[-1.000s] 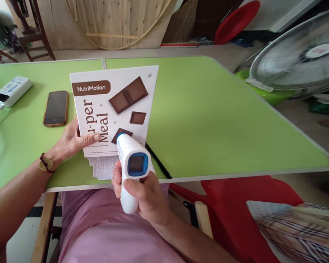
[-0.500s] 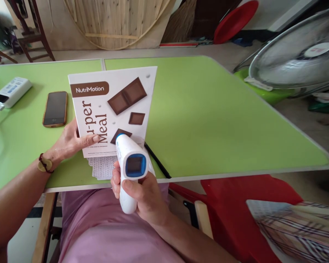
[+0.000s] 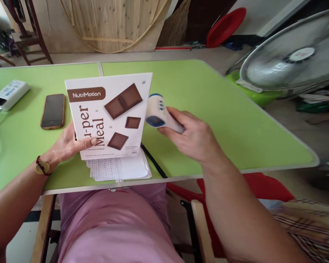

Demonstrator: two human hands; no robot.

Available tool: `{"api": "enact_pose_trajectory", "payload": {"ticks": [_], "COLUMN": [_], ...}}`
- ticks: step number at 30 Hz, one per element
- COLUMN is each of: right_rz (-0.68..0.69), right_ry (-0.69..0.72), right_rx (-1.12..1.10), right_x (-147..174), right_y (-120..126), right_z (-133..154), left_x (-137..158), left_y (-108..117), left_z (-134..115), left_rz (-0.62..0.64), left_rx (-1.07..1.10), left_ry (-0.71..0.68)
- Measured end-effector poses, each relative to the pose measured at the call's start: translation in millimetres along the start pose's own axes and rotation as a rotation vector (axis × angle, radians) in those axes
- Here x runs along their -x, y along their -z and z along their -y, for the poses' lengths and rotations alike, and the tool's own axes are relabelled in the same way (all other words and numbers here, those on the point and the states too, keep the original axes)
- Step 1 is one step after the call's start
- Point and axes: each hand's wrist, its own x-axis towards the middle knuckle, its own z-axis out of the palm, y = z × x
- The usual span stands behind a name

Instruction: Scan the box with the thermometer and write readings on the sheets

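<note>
My left hand grips the lower left edge of a white NutriMotion box printed with chocolate pieces, thumb on its front and the other fingers hidden behind. The box stands tilted above a stack of handwritten paper sheets at the table's near edge. In my right hand is a white and blue infrared thermometer, held by its handle just right of the box, apart from it. Partly hidden by the box, a black pen lies beside the papers.
On the green table, a phone in a brown case and a white power bank with a cable lie to the left. A large fan stands beyond the right edge. Below the table is a red chair.
My right hand has swung the thermometer up and right, from in front of the box's lower part to beside its right edge. My left hand and the box stay nearly in place.
</note>
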Motion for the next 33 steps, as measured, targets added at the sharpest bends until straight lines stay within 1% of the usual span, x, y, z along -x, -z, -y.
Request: {"api": "enact_pose_trajectory", "payload": {"ticks": [2, 4, 6, 10, 11, 13, 16, 17, 19, 22, 24, 26, 30, 31, 32, 33], "right_rz": [0.065, 0.121, 0.163, 0.237, 0.231, 0.174, 0.104, 0.114, 0.179, 0.272, 0.291, 0.270, 0.102, 0.089, 0.105, 0.153], "right_ry": [0.108, 0.216, 0.260, 0.193, 0.183, 0.187, 0.214, 0.221, 0.222, 0.201, 0.183, 0.173, 0.222, 0.236, 0.242, 0.234], "right_rx": [0.065, 0.071, 0.095, 0.211, 0.227, 0.231, 0.189, 0.177, 0.175, 0.188, 0.190, 0.183, 0.074, 0.031, -0.005, -0.025], "right_x": [-11, -18, -23, -30, -31, -32, -31, -31, -30, -30, -29, -27, -17, -13, -9, -4], "right_y": [-12, -24, -34, -42, -42, -41, -39, -39, -40, -44, -46, -46, -36, -33, -29, -26], "right_z": [-16, -25, -30, -33, -34, -36, -38, -38, -37, -36, -37, -36, -24, -18, -13, -7], "left_x": [0, 1, 1, 1, 1, -1, -2, -2, -1, 0, 0, 0, -3, -4, -5, -6], "left_y": [1, 2, 2, 2, 2, 1, 0, 0, 1, 3, 4, 6, 9, 10, 10, 11], "left_z": [-1, 0, 1, 2, 2, 0, -2, -2, -1, 2, 4, 7, 11, 13, 15, 17], "left_rz": [-0.007, -0.012, -0.008, 0.003, 0.005, 0.008, 0.012, 0.012, -0.001, -0.051, -0.104, -0.170, -0.278, -0.286, -0.286, -0.286], "left_rx": [-0.017, -0.024, -0.005, 0.033, 0.040, 0.060, 0.072, 0.067, 0.060, 0.043, 0.026, -0.003, -0.071, -0.092, -0.121, -0.156], "left_ry": [0.012, 0.029, 0.044, 0.046, 0.038, 0.024, 0.019, 0.025, 0.039, 0.065, 0.065, 0.030, -0.064, -0.065, -0.057, -0.046]}}
